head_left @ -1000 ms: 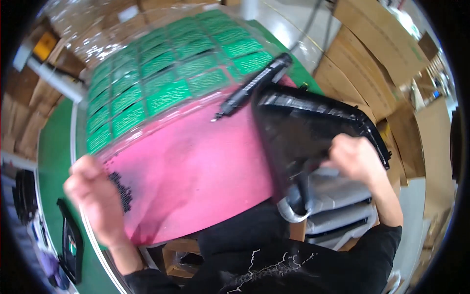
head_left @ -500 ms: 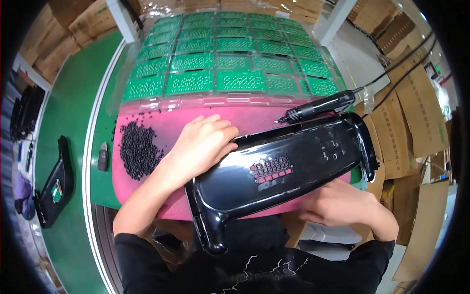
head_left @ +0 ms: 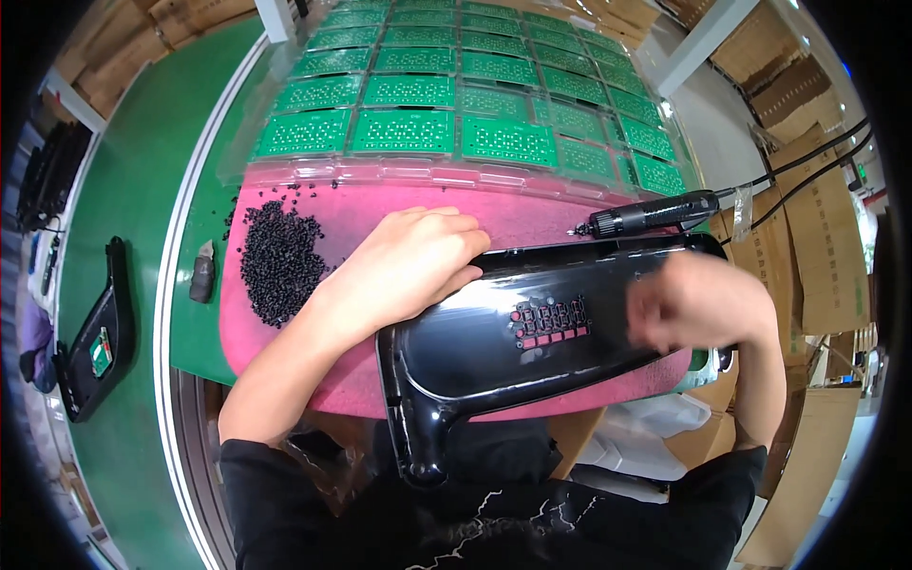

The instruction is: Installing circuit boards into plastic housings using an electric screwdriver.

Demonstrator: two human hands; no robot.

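A glossy black plastic housing [head_left: 456, 351] with a cluster of small cutouts in its middle lies tilted across the pink mat [head_left: 361, 389]. My left hand [head_left: 427, 256] grips its far edge near the left end, fingers curled over the rim. Above the right part of the housing is my right hand [head_left: 684, 304], its fingers smeared by motion; whether they hold anything cannot be made out. Just beyond the housing's far edge rests a black electric screwdriver [head_left: 651, 217], its bit pointing left. A heap of small black screws [head_left: 280, 261] sits left of my left forearm.
Clear trays hold several green circuit boards [head_left: 404, 130] at the back. On the green surface to the left lie another black housing [head_left: 100, 328] with a small board and a small dark tool [head_left: 202, 275]. Cardboard boxes [head_left: 831, 228] stand at the right.
My right hand has risen from below the housing's near edge to over its right part. My left hand keeps its hold on the housing. The whole view has shifted a little.
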